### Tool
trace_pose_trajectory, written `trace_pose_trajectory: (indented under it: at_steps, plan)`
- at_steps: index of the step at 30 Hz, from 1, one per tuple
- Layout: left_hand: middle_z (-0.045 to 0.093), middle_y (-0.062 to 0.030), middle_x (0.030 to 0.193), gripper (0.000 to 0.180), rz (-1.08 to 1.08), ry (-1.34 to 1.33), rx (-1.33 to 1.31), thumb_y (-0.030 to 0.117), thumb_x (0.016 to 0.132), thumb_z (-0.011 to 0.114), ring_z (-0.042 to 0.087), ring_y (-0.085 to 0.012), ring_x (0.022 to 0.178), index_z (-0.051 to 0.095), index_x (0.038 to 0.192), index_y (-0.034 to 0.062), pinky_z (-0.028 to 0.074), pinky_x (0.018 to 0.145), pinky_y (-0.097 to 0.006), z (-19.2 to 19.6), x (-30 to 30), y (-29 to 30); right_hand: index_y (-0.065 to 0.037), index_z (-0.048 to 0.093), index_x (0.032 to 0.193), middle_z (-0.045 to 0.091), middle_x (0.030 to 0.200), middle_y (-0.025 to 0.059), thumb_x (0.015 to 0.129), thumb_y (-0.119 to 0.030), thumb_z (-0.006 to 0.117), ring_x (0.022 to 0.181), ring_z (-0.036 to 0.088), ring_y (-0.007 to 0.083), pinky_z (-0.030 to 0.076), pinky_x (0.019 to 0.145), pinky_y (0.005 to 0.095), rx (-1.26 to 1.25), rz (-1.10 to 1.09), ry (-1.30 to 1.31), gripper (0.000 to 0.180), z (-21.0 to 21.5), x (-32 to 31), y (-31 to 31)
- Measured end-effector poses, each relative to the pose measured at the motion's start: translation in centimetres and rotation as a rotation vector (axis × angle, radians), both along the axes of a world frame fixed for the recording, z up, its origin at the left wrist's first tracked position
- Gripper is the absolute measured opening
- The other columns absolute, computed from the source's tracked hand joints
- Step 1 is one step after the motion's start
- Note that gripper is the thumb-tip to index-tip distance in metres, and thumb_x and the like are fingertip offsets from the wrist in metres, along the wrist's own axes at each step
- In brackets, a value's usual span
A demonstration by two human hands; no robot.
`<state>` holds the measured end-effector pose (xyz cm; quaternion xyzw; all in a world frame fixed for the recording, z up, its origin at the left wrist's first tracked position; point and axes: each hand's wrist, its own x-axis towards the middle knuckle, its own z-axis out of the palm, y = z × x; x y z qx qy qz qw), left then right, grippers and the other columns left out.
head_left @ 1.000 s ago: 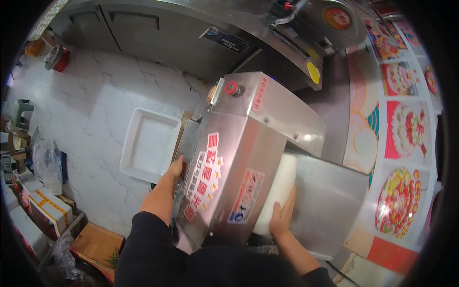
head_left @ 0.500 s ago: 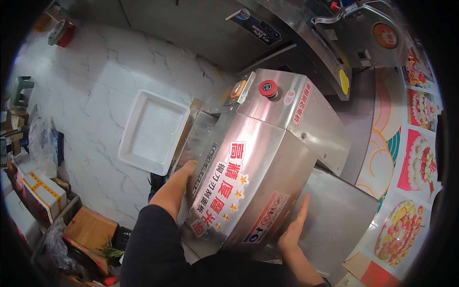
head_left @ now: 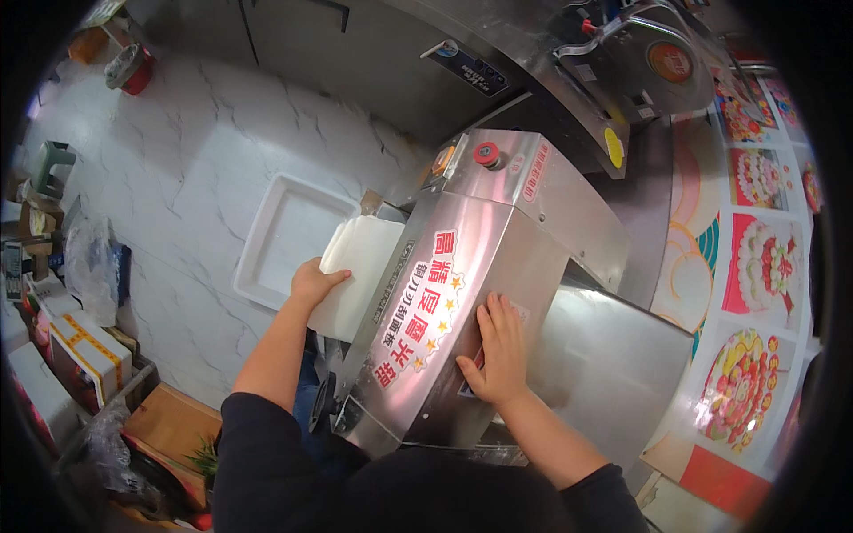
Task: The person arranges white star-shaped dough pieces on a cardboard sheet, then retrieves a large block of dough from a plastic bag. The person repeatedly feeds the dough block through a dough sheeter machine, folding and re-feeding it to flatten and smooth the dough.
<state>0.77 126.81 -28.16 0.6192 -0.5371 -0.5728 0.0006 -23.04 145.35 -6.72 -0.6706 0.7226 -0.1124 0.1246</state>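
A stainless steel dough sheeter (head_left: 480, 222) with a red emergency button (head_left: 487, 155) stands in front of me. From its left side hangs a pale, smooth dough sheet (head_left: 360, 266). My left hand (head_left: 317, 282) grips this sheet by its outer edge, thumb on top and the other fingers hidden beneath. My right hand (head_left: 502, 351) rests flat on the machine's sloping cover, fingers stretched and holding nothing. To the right of that hand lies the machine's flat steel feed plate (head_left: 617, 364).
A white plastic tray (head_left: 253, 253) lies left of the machine, partly behind the dough. Boxes (head_left: 89, 351) and a wooden board (head_left: 173, 422) crowd the lower left. Another steel machine (head_left: 640, 75) stands at the upper right, and a picture-covered wall (head_left: 755, 266) runs along the right.
The dough sheet has come into sight on the machine's left, now in my left hand, which has moved outward and up. My right hand has shifted from above the feed plate onto the cover.
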Motion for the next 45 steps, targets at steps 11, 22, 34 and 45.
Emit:
trace_pose_trajectory:
  at_steps: [11, 22, 34, 45]
  plan:
    - [0.067, -0.0175, 0.077, 0.038, -0.223, -0.093, -0.636, 0.033, 0.073, 0.076, 0.066, -0.0259, 0.067, 0.068, 0.091, 0.0003, 0.05, 0.061, -0.037, 22.6, 2.3, 0.0, -0.002, 0.046, 0.132, 0.04, 0.142, 0.0171, 0.081, -0.035, 0.063, 0.133, 0.036, 0.0351, 0.026, 0.111, 0.0474, -0.199, -0.028, -0.039, 0.064, -0.4, 0.2, 0.6]
    - [0.066, -0.0092, 0.098, 0.032, 0.287, 0.878, -0.756, 0.022, 0.09, 0.065, 0.062, -0.0134, 0.084, 0.06, 0.107, -0.0051, 0.049, 0.075, -0.025, 47.2, 5.0, 8.4, -0.006, 0.037, 0.139, 0.039, 0.143, 0.0158, 0.079, -0.034, 0.067, 0.136, 0.032, 0.0335, 0.022, 0.113, 0.0469, -0.562, -0.103, -0.151, 0.073, 4.0, 1.8, 3.2]
    - [0.063, -0.016, 0.112, 0.045, -0.281, 0.476, -0.174, 0.02, 0.086, 0.068, 0.063, -0.0251, 0.101, 0.051, 0.122, -0.002, 0.052, 0.083, -0.035, 36.4, 2.9, 28.6, -0.006, 0.065, 0.105, 0.07, 0.098, 0.0087, 0.074, -0.017, 0.076, 0.092, 0.067, 0.0209, 0.053, 0.081, 0.0313, -0.566, -0.377, -0.851, 0.034, 8.3, 5.3, 20.9]
    - [0.03, -0.0071, 0.152, 0.061, -0.927, -0.112, -1.687, 0.047, 0.09, 0.046, 0.022, -0.0265, 0.142, 0.039, 0.142, 0.0161, 0.013, 0.114, -0.046, 33.4, -9.5, 13.9, -0.002, 0.033, 0.141, 0.039, 0.142, 0.0189, 0.088, -0.04, 0.06, 0.131, 0.038, 0.0294, 0.029, 0.108, 0.0402, -0.649, -0.634, 0.405, 0.071, 10.9, -0.5, 9.6]
